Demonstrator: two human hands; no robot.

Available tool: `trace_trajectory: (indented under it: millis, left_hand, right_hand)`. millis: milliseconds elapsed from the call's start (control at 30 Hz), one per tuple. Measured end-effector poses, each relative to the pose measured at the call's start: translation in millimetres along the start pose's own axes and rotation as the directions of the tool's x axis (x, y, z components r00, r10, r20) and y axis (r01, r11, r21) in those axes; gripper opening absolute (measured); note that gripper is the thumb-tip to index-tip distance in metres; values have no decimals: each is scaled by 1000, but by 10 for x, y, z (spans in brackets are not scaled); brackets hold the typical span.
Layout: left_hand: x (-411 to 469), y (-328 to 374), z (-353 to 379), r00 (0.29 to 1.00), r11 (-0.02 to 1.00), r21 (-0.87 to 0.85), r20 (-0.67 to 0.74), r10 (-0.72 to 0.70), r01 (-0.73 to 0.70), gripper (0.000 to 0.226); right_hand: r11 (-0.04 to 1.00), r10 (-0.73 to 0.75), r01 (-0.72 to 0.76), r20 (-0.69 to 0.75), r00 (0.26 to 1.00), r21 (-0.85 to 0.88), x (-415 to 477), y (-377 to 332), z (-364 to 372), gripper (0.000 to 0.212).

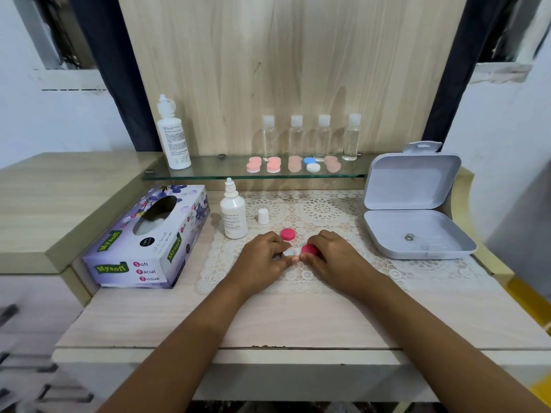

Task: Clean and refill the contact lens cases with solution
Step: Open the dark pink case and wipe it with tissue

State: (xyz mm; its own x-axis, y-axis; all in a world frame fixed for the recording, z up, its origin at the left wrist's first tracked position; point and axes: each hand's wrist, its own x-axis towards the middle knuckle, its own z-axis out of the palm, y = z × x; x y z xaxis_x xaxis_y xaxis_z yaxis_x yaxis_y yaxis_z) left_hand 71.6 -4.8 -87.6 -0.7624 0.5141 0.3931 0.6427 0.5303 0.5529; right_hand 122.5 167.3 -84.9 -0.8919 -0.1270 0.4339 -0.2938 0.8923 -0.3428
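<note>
My forearms cross the front strip of the counter (pixel 298 320), so I have room to draw back toward its near edge. On the lace mat (pixel 328 210) my left hand (pixel 262 256) pinches the white end of the lens case (pixel 289 251) to pin it down. My right hand (pixel 334 257) curls its fingers round the pink cap (pixel 309 249) on the other well. I judge this to be a twist, though I cannot tell which way. Just beyond lies a second pink cap (pixel 287 234), set off the case, which leaves its well uncovered. Farther left the small solution bottle (pixel 234 216) stands upright with its white cap (pixel 263 216) beside it, ready to pour and near enough to knock. The tissue box (pixel 146 239) hems me in on the left and the open grey box (pixel 417 222) on the right. Farthest, the glass shelf (pixel 208 169) holds more cases (pixel 293 166), clear bottles (pixel 296 135) and a large bottle (pixel 173 135).
</note>
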Motion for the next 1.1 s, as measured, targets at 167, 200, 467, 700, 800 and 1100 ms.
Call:
trace_trajectory:
  millis: [167, 200, 467, 700, 800, 1100]
  left_hand:
    - [-5, 16, 0, 1000, 1000, 13, -11, -5, 5, 36]
    - [-8, 14, -2, 1000, 1000, 12, -13, -7, 8, 35]
    - [-10, -4, 7, 1000, 1000, 3, -21, 5, -5, 32]
    - [0, 2, -5, 1000, 1000, -4, 0, 25, -25, 31]
    - [-4, 7, -9, 1000, 1000, -3, 10, 23, -23, 30]
    - [3, 7, -9, 999, 999, 20, 18, 30, -31, 33]
  right_hand:
    - [945, 46, -37, 21, 999, -324, 4, -54, -16, 44]
    - [938, 46, -36, 19, 999, -345, 5, -59, -20, 49]
    - [903, 45, 23, 147, 988, -428, 82, -68, -100, 46]
    - [941, 110, -25, 236, 965, -338, 97, -126, -127, 36]
    - [937, 116, -22, 253, 960, -348, 98, -126, -126, 35]
    - [912, 76, 61, 313, 947, -405, 114, -87, -153, 38]
